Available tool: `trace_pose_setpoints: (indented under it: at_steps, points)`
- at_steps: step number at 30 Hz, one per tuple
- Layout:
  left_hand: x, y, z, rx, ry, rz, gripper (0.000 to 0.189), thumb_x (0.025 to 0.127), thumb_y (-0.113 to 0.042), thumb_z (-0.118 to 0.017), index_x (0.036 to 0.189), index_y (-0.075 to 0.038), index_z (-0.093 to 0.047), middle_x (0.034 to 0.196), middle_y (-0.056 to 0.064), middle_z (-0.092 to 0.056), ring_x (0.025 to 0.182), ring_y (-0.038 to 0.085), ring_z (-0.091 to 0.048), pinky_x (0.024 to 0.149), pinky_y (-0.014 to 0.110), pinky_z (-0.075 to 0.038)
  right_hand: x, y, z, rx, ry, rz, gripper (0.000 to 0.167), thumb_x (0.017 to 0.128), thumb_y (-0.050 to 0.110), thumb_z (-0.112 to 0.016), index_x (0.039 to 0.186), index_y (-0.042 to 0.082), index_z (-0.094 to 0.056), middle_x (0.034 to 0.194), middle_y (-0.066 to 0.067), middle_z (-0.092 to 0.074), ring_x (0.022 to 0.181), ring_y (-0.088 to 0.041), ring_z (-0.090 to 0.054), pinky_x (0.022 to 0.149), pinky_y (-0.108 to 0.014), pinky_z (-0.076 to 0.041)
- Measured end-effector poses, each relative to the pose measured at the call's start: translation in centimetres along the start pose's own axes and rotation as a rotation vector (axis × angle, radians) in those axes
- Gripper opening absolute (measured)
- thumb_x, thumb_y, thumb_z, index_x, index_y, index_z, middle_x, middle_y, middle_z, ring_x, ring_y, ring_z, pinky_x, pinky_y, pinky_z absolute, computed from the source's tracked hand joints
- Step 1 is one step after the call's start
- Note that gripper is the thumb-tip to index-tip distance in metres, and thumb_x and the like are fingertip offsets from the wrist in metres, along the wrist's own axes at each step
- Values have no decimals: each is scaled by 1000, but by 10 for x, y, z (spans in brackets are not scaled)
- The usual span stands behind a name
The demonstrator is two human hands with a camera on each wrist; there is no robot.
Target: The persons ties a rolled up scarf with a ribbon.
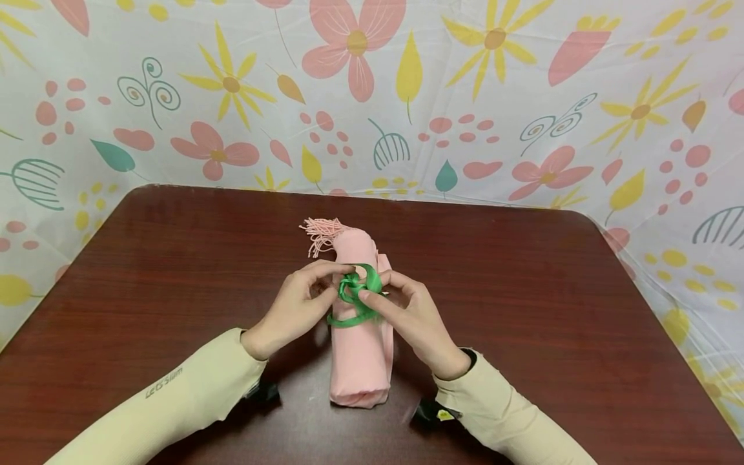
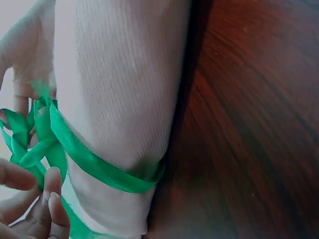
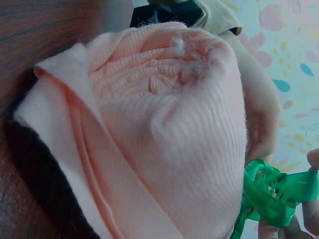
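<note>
A pink fringed scarf (image 1: 357, 361), rolled into a thick cylinder, lies lengthwise on the table. Its tassels (image 1: 322, 234) spread at the far end. Around its middle runs a shiny green ribbon (image 1: 374, 279), looped and crossed on top. My left hand (image 1: 295, 310) pinches the loops from the left side, while my right hand (image 1: 421, 320) grips the ribbon from the right with thumb and fingers. In the left wrist view the ribbon band (image 2: 107, 172) circles the roll, with a frayed end near the crossing. Folded layers of the scarf (image 3: 144, 74) show at its near end in the right wrist view.
The dark reddish-brown wooden table (image 1: 174, 271) extends around the roll. Behind it hangs a white cloth (image 1: 360, 116) printed with flowers and leaves. Black devices (image 1: 427, 413) sit under both cream sleeves at the wrists.
</note>
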State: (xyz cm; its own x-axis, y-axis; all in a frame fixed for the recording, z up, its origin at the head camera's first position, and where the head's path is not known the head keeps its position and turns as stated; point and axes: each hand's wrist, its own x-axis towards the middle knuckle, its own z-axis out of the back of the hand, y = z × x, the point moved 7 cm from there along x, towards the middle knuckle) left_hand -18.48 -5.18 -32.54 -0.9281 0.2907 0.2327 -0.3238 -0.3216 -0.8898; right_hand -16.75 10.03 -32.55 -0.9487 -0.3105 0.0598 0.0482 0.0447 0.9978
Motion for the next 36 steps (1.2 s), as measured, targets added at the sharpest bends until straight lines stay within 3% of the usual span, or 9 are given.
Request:
trace_pose_setpoints:
  at_steps: [6,15,19,25,30,32,36]
  points:
    - [-1,-2,8,97,-59,-38,27,81,4,-63,102,-10,-72,87,2,-63,68,10,-59,64,24,-51,-2,0,4,18,-7,-5,14,90,14,-66,96,3,-61,97,-7,-67,95,-15,-65,85,-28,-51]
    - [-1,-3,14,118,-68,-33,7,81,-5,-72,85,-10,-68,80,1,-57,67,10,-55,61,21,-48,-2,0,12,-32,-44,-3,2,91,11,-63,90,10,-62,97,-5,-68,92,-13,-63,74,-25,-48]
    - [-2,-5,14,104,-52,-35,6,81,-7,-72,85,-11,-68,82,2,-55,66,11,-52,60,20,-45,-3,-1,15,-39,-56,-8,9,91,15,-64,93,6,-61,95,-1,-67,92,-13,-62,77,-25,-49]
    - [-3,-4,13,43,-24,-25,9,82,-4,-72,89,-9,-68,101,5,-62,73,12,-57,65,21,-51,-3,-3,17,-50,-76,-38,13,91,16,-64,96,3,-61,92,-1,-66,90,-13,-63,81,-27,-49]
    - [-3,0,10,-84,36,46,11,84,-1,-68,94,-4,-66,80,7,-67,63,17,-63,60,26,-54,-3,-6,20,-70,-98,-59,17,91,14,-64,97,-1,-60,91,-1,-66,89,-13,-63,81,-28,-50]
    - [-4,2,7,-168,71,71,12,85,1,-66,97,-2,-64,72,14,-66,57,19,-63,57,30,-56,-3,-7,20,-67,-101,-62,17,91,13,-64,98,-2,-60,91,-1,-66,89,-13,-63,81,-28,-50]
    - [-6,3,5,-286,116,78,14,87,2,-64,102,3,-62,78,25,-66,55,17,-65,57,36,-57,-3,-7,21,-53,-110,-62,16,90,12,-64,97,-2,-61,89,-1,-66,89,-12,-63,82,-27,-50]
